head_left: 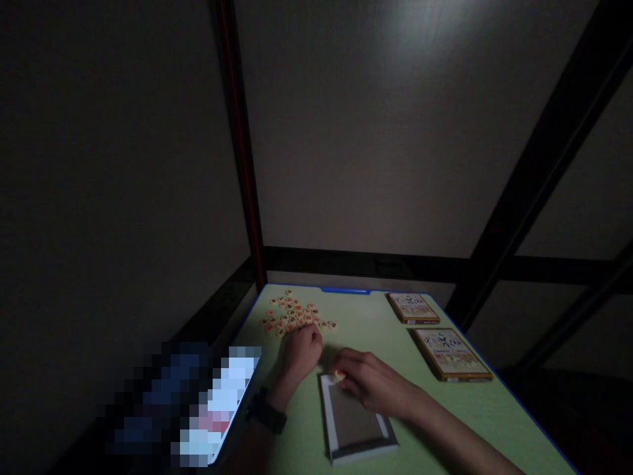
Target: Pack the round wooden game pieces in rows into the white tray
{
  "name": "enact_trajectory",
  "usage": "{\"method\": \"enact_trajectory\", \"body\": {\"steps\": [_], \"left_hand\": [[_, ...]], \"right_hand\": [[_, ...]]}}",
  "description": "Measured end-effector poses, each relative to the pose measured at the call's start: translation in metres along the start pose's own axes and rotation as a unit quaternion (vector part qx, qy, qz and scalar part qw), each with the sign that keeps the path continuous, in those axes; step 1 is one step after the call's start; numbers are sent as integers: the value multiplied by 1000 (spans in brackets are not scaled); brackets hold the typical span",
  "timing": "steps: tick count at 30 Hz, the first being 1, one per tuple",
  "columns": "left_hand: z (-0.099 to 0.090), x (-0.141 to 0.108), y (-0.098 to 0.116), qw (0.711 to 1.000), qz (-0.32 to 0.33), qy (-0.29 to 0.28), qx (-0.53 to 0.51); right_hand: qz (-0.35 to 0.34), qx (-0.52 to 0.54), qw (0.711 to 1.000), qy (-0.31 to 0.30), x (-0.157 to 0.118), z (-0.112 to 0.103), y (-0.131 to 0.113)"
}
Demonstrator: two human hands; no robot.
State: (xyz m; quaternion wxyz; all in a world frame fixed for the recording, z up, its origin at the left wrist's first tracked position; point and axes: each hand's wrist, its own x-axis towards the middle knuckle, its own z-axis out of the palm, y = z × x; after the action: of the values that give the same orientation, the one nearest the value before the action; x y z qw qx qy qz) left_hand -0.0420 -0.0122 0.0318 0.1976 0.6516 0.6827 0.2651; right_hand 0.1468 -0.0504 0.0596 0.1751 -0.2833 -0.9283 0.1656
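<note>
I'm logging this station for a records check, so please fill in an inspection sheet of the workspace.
Surface: pale green table, blue-edged.
Job's things: loose round pieces scattered toward the far left; open box at the near side.
Clutter: far carton and near carton, lying flat at right; pixelated patch at left, contents unreadable.
Grips: left grip curled at the pieces, hold unclear; right grip pinching a piece at the box's far-left corner.
Cables: nothing seen.
Surroundings: dim, dark-framed walls.

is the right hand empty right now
No, the right hand holds a round piece by the far edge of the open box.
</note>
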Motion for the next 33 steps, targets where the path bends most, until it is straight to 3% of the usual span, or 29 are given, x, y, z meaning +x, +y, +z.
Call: {"method": "enact_trajectory", "body": {"steps": [3,6,9,11,15,17,22,33], "left_hand": [[2,2,-5,999,23,-18,-22],[4,5,-13,986,60,-111,-108],[-1,5,-21,959,57,-217,-171],[-9,1,-24,950,81,-238,-187],[-21,-17,-20,942,223,-219,-121],[-20,-27,-17,941,261,-204,-71],[-7,-40,-17,947,262,-180,-48],[-6,-36,-17,957,248,-138,-62]], "right_hand": [[-29,-46,998,-21,-3,16,-6],[-58,-59,996,-15,-1,28,-3],[-77,-28,996,22,-3,32,5],[-73,20,995,66,-5,29,12],[-54,104,977,176,-7,20,28],[-25,128,970,203,-6,17,35],[27,154,969,190,-3,19,38],[73,47,988,129,-6,16,20]]}}
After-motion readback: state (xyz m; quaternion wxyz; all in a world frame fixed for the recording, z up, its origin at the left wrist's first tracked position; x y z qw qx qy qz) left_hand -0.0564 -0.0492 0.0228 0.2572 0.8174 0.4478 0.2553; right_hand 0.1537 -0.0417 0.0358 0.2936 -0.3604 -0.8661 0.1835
